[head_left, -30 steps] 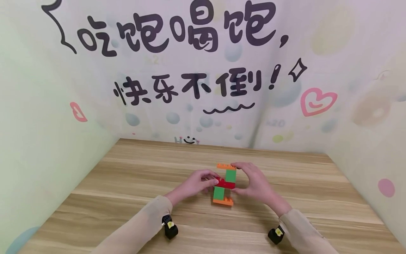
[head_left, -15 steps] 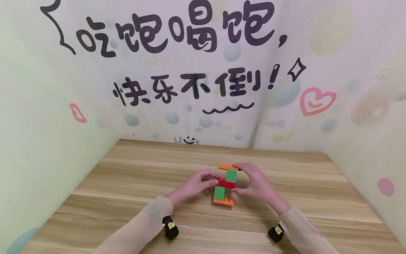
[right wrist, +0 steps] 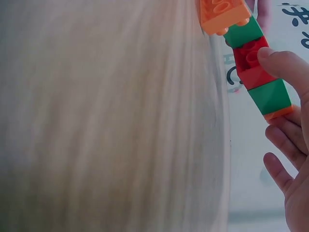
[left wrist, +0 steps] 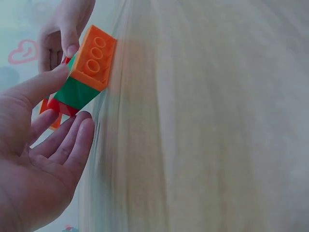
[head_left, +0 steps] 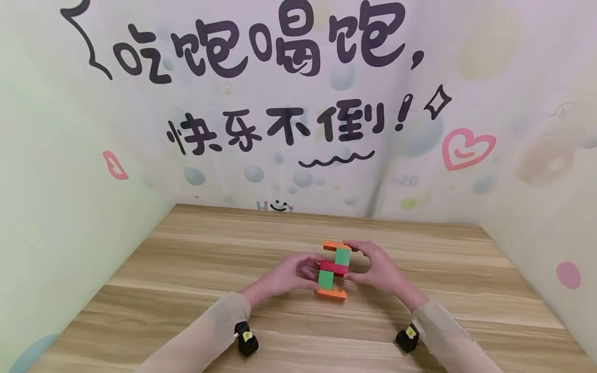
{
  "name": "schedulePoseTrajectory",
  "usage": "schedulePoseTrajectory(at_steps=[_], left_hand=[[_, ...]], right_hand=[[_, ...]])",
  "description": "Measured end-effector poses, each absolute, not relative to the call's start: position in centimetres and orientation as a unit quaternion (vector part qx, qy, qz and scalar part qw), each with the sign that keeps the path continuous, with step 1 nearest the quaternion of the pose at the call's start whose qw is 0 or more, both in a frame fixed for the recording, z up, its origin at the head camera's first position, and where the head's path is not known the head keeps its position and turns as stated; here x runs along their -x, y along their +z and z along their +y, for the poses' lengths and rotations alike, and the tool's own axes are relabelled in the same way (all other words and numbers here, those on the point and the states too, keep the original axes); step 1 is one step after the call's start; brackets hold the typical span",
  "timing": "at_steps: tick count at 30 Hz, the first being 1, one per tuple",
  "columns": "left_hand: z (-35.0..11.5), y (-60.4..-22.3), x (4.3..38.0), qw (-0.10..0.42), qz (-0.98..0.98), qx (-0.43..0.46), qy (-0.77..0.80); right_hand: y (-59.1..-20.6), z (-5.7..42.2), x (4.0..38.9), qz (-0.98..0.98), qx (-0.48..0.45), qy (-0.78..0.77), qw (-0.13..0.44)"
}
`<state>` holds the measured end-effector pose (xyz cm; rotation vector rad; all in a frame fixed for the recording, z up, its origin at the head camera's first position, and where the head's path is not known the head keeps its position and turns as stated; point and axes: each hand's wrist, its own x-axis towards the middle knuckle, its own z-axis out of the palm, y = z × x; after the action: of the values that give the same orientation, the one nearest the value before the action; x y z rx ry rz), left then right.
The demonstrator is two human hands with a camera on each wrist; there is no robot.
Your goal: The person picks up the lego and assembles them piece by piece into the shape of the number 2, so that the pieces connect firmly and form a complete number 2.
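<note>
Five-part assembly of toy building bricks (head_left: 333, 268) zigzags in an S shape: an orange brick (head_left: 332, 245) on top, green, red, green, then another orange brick (head_left: 331, 295) at the bottom. The bottom orange brick's hollow underside faces the left wrist view. On the right, my right hand (head_left: 380, 269) grips the assembly, its thumb on the red brick (right wrist: 253, 63) and a fingertip by the top orange one. My left hand (head_left: 291, 272) pinches the left side, thumb against the lower green brick (left wrist: 77, 93) and index finger at the red one. Some fingertips are hidden behind the bricks.
A wood-grain table (head_left: 196, 238) lies under both hands. Behind it hangs a printed white backdrop (head_left: 261, 93) with black characters, and pale walls flank the sides. Small black cameras (head_left: 246, 339) are strapped to both wrists.
My left thumb has slid down from the red brick to the lower green brick. The assembly and the right hand have shifted slightly right.
</note>
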<state>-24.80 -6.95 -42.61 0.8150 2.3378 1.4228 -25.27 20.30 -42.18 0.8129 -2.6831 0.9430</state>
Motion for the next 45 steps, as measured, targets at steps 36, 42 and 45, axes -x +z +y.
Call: schedulePoseTrajectory(at_steps=[36,42,45], left_hand=[[-5.5,-42.1,23.0,0.153,0.855,-0.256,0.425],[-5.6,-42.0,22.9,0.156,0.852,-0.258,0.428],[-5.8,-42.0,22.8,0.161,0.851,-0.258,0.429]], right_hand=[[-41.7,19.6,27.9,-0.864,-0.352,0.341,-0.113],[-41.8,19.5,28.3,-0.856,-0.372,0.339,-0.115],[-41.9,19.4,28.6,-0.856,-0.373,0.333,-0.129]])
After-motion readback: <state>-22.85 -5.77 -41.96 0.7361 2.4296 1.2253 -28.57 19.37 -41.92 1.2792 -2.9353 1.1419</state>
